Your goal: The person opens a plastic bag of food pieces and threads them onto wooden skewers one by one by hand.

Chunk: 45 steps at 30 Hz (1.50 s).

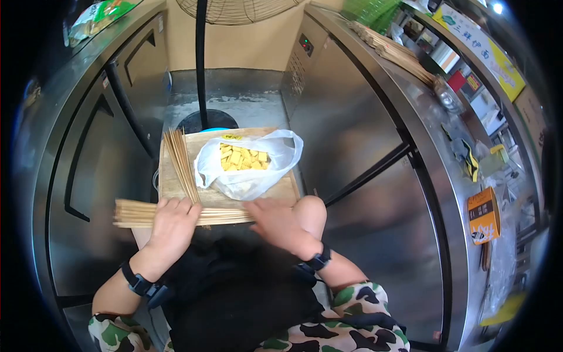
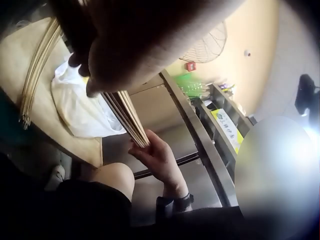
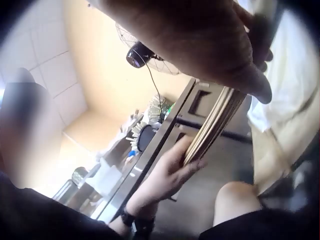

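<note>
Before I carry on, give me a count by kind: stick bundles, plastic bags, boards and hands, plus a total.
Stick bundles: 2 (held bundle, bundle on the board)
Plastic bags: 1 (white bag)
Boards: 1 (wooden board)
Hands: 2 (left hand, right hand)
Total: 6

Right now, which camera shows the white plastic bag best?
The head view: the whole bag shows, with yellow pieces inside. The left wrist view shows it partly, pieces unclear; the right wrist view, only a cut-off white part.
</note>
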Tool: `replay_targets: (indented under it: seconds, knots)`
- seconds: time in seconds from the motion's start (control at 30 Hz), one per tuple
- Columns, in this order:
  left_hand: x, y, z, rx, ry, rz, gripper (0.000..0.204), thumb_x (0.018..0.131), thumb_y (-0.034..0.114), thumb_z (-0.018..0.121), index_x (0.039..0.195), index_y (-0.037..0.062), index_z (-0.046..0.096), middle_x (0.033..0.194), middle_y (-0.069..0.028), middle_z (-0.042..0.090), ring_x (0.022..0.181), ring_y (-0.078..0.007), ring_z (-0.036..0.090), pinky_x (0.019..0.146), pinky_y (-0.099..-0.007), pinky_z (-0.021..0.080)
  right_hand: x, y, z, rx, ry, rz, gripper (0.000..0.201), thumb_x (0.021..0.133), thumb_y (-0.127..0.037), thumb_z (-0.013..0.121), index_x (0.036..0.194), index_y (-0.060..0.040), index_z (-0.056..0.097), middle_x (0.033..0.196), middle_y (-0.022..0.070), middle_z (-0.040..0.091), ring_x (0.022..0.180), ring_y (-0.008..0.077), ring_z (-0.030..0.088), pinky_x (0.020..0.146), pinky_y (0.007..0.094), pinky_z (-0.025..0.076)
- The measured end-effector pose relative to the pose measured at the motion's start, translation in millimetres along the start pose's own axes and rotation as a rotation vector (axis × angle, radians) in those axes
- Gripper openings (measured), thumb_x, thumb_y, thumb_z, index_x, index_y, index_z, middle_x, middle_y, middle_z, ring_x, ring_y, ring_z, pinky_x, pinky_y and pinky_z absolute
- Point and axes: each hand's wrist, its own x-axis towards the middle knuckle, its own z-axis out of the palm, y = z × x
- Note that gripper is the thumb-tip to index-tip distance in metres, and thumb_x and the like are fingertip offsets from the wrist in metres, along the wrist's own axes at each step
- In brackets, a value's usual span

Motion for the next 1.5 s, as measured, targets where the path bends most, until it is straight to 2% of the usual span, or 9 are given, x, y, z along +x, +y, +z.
replay_targets:
  seconds: [0.13, 0.3, 0.43, 0.53, 0.67, 0.93, 1.2, 1.3, 1.5]
  knots:
    - [37, 43, -45, -0.020, 0.413, 0.324, 0.026, 0.073, 0.008, 0.056, 0.098, 0.0108, 0.062, 0.096, -0.0056, 0.059, 0.102, -0.0250, 0.054, 0.097, -0.0442, 0.036, 32, -5, 42, 0.481, -0.001, 0.139, 0.030, 0.076, -0.013, 0.061, 0.104, -0.0042, 0.057, 0.084, 0.0152, 0.061, 0.079, 0.0356, 0.059, 0.067, 0.0370, 0.048]
    - [16, 27, -61, -0.223, 0.638, 0.428, 0.022, 0.071, 0.011, 0.062, 0.093, 0.0110, 0.064, 0.104, -0.0076, 0.058, 0.105, -0.0261, 0.054, 0.096, -0.0455, 0.041, 34, 14, -10, 0.954, 0.376, 0.528, 0.012, 0.083, -0.011, 0.066, 0.083, -0.0031, 0.056, 0.070, -0.0011, 0.054, 0.064, 0.0060, 0.047, 0.056, 0.0226, 0.041]
    - [0, -18, 4, -0.776, 0.495, -0.126, 0.017, 0.076, 0.000, 0.058, 0.092, 0.0023, 0.061, 0.096, -0.0126, 0.059, 0.095, -0.0283, 0.057, 0.085, -0.0336, 0.045, 3, 53, 33, 0.885, 0.706, 0.466, 0.011, 0.084, -0.008, 0.064, 0.079, -0.0040, 0.056, 0.071, -0.0021, 0.052, 0.062, 0.0048, 0.046, 0.054, 0.0205, 0.039]
    - [-9, -54, 108, -1.175, 0.473, -0.499, 0.015, 0.082, -0.003, 0.054, 0.095, 0.0021, 0.060, 0.096, -0.0072, 0.060, 0.089, -0.0146, 0.057, 0.081, -0.0256, 0.045, -9, 74, 75, 0.830, 0.728, 0.582, 0.011, 0.084, -0.009, 0.065, 0.081, -0.0042, 0.056, 0.073, -0.0024, 0.052, 0.064, 0.0046, 0.046, 0.056, 0.0205, 0.039]
    - [-11, -54, 128, -1.484, 0.392, -0.611, 0.014, 0.084, -0.001, 0.053, 0.096, 0.0023, 0.059, 0.092, -0.0027, 0.060, 0.086, -0.0083, 0.055, 0.078, -0.0237, 0.045, 13, 57, 46, 0.950, 0.414, 0.570, 0.015, 0.084, -0.009, 0.065, 0.092, -0.0033, 0.054, 0.080, -0.0002, 0.055, 0.072, 0.0059, 0.051, 0.064, 0.0220, 0.044]
    - [27, -36, 148, -0.911, 0.322, -0.228, 0.022, 0.077, 0.006, 0.062, 0.098, 0.0035, 0.058, 0.102, -0.0126, 0.057, 0.100, -0.0315, 0.055, 0.086, -0.0343, 0.045, 63, 32, 0, 1.492, 0.138, 0.444, 0.030, 0.089, -0.017, 0.055, 0.112, -0.0018, 0.045, 0.098, 0.0090, 0.054, 0.072, 0.0157, 0.057, 0.070, 0.0289, 0.048]
    - [116, -23, 124, -0.560, 0.327, 0.109, 0.025, 0.080, 0.004, 0.055, 0.105, 0.0074, 0.057, 0.105, -0.0128, 0.059, 0.096, -0.0300, 0.058, 0.082, -0.0379, 0.048, 79, 98, 43, 1.900, 0.288, 0.678, 0.022, 0.086, -0.018, 0.057, 0.100, -0.0017, 0.052, 0.069, 0.0000, 0.048, 0.055, 0.0088, 0.042, 0.051, 0.0218, 0.034]
    - [132, -27, 140, -0.453, -0.083, -0.120, 0.028, 0.079, 0.000, 0.056, 0.106, 0.0054, 0.057, 0.091, -0.0133, 0.063, 0.086, -0.0312, 0.061, 0.074, -0.0395, 0.050, 66, 122, 76, 1.896, 0.281, 0.766, 0.022, 0.085, -0.015, 0.058, 0.101, -0.0017, 0.050, 0.070, 0.0010, 0.049, 0.053, 0.0087, 0.042, 0.049, 0.0219, 0.035]
    - [159, -24, 158, -0.537, 0.193, -0.242, 0.011, 0.080, 0.009, 0.061, 0.090, 0.0103, 0.063, 0.080, -0.0101, 0.062, 0.068, -0.0304, 0.061, 0.064, -0.0399, 0.051, 54, 138, 82, 1.769, 0.206, 0.828, 0.024, 0.082, -0.007, 0.057, 0.104, -0.0038, 0.050, 0.071, 0.0028, 0.054, 0.057, 0.0093, 0.051, 0.048, 0.0211, 0.041]
